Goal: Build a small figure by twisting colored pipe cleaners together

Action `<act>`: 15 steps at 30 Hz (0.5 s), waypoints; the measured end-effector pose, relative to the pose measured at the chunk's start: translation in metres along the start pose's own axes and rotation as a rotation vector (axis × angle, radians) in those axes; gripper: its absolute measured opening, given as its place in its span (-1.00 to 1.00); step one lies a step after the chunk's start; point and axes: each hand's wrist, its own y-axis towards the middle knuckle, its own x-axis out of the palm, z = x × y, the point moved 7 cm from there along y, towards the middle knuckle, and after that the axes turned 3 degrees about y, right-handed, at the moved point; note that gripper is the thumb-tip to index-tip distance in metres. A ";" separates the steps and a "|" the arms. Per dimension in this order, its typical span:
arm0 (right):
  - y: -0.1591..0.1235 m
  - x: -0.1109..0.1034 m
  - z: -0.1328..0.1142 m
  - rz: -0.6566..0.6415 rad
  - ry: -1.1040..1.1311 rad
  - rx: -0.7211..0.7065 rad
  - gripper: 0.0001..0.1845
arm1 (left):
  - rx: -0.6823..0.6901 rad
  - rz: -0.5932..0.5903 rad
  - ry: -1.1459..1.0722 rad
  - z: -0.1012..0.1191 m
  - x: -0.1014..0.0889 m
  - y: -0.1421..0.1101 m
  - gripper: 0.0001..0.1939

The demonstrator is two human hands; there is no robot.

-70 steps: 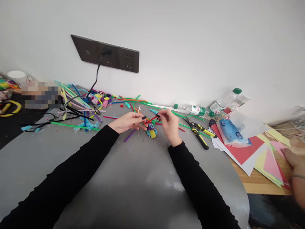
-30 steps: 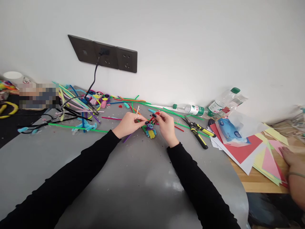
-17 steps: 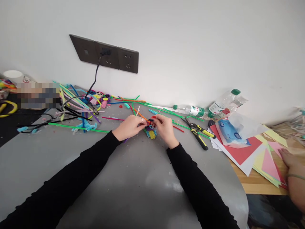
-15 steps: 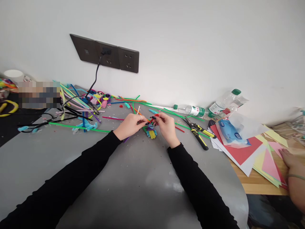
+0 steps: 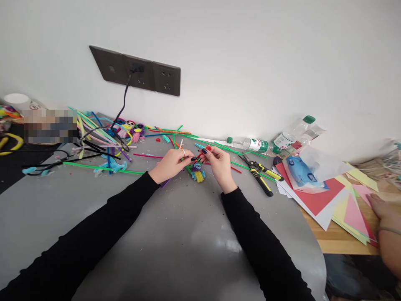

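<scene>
Two fingertip grips: left hand [image 5: 171,164] and right hand [image 5: 221,165] pinch a red pipe cleaner [image 5: 199,156] near a yellow-blue bundle [image 5: 199,175] on the gray surface [image 5: 188,234]; the bundle looks formed, the pipe cleaner unfinished.

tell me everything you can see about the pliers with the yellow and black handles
The pliers have yellow-and-black handles that look like rubber or plastic, and dark, metal-looking jaws. They lie on the grey tabletop, to the right of the right hand, handles spread apart, jaws pointing away from the camera and leftward. They seem to lie across a green stem; no hand touches them.
</scene>
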 end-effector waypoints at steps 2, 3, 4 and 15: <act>0.000 0.001 0.000 -0.024 -0.005 -0.003 -0.65 | 0.066 -0.027 0.076 0.002 0.002 0.000 -0.70; -0.001 0.002 0.000 -0.039 -0.012 -0.005 -0.67 | 0.100 -0.038 0.110 0.003 0.002 0.000 -0.71; -0.001 0.003 0.000 -0.056 -0.027 -0.008 -0.70 | 0.130 -0.052 0.141 0.003 0.003 0.000 -0.73; -0.004 0.009 0.004 -0.091 -0.088 -0.006 -0.72 | 0.123 -0.065 0.277 -0.003 0.005 -0.003 -0.73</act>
